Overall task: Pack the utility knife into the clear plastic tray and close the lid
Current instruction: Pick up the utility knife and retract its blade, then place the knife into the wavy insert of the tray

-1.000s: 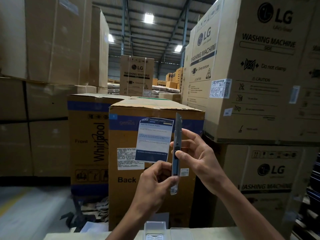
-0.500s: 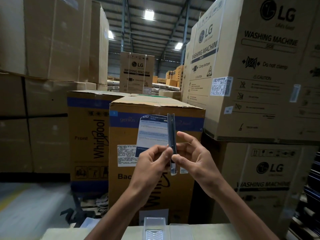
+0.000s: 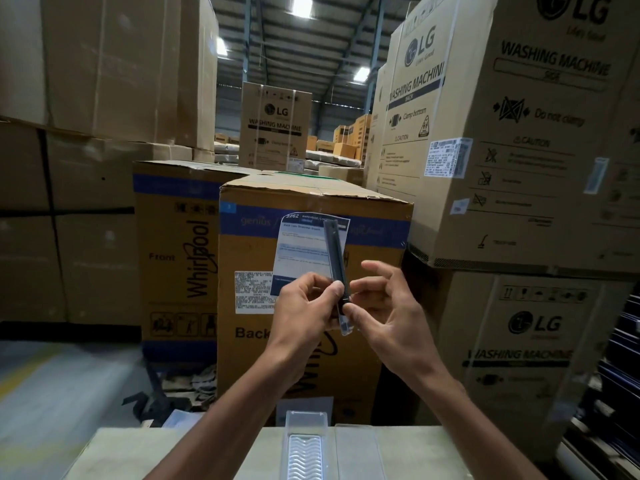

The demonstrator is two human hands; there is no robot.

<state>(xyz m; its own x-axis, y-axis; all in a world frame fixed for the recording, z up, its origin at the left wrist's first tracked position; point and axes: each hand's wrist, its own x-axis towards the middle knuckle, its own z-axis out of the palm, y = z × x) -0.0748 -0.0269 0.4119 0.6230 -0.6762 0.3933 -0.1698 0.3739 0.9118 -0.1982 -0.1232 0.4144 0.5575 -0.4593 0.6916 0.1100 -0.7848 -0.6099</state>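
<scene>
Utility knife point(image 3: 335, 261), a slim dark grey one with a pale lower end, is standing nearly upright in the air between the two hands, its top leaning slightly away from the right hand. The left hand point(image 3: 306, 308) is pinching the knife's lower part between thumb and curled fingers. The right hand point(image 3: 389, 311) is touching the same lower part with its thumb tip, while its other fingers are spreading loosely open and apart from the knife. Below both hands, near the wrists, the clear plastic tray point(image 3: 305, 445) with a ribbed white insert is lying open on the pale counter point(image 3: 138, 455); its transparent lid point(image 3: 358, 452) is lying flat just beside it, under the right forearm. Beyond the hands, a brown Whirlpool cardboard box point(image 3: 311, 202) is standing with a blue-and-white paper label point(image 3: 301, 247) directly behind the knife.
</scene>
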